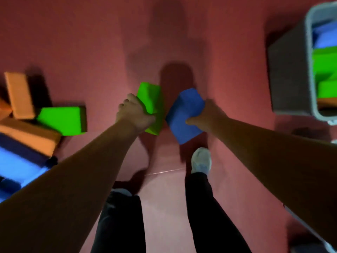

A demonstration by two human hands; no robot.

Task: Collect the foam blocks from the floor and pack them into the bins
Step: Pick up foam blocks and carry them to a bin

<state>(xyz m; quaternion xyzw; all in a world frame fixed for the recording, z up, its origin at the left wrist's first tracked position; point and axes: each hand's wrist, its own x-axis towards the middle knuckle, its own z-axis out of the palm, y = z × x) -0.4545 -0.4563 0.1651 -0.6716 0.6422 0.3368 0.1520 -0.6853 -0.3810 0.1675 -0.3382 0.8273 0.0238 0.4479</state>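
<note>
Left hand (pixel 134 114): fingers curled round the near edge of the green block (pixel 151 105), gripping it; fingertips hidden under the foam.
Right hand (pixel 206 115): held the blue block (pixel 184 115), thumb on its top face; the other fingers were hidden behind the block.
Held blocks: both tilted and off the floor (pixel 91 42), with shadows beneath them. They were just beside each other at centre frame; couldn't tell whether their corners touched.
Bin (pixel 288 73): grey, far right, well apart from the hands and cut off by the frame edge. Only a strip of the inside showed.
Bin contents: blue foam (pixel 324 37) at the far end, green foam (pixel 324 64) in the middle, an orange sliver (pixel 326 103) at the near end. No block count possible.
Floor pile: far left, motion-blurred. Orange blocks (pixel 19 95) were upright or leaning, and a second green block (pixel 62 120) lay against them. Blue blocks (pixel 16 167) lay nearest the camera, partly behind the left forearm and cut off by the frame.
Pale edge (pixel 310 229): lower right, mostly hidden by the right forearm; couldn't make out what it was.
Legs: dark trousers. One white shoe (pixel 201 160) sat below the blue block; the other foot was mostly hidden and blurred.
</note>
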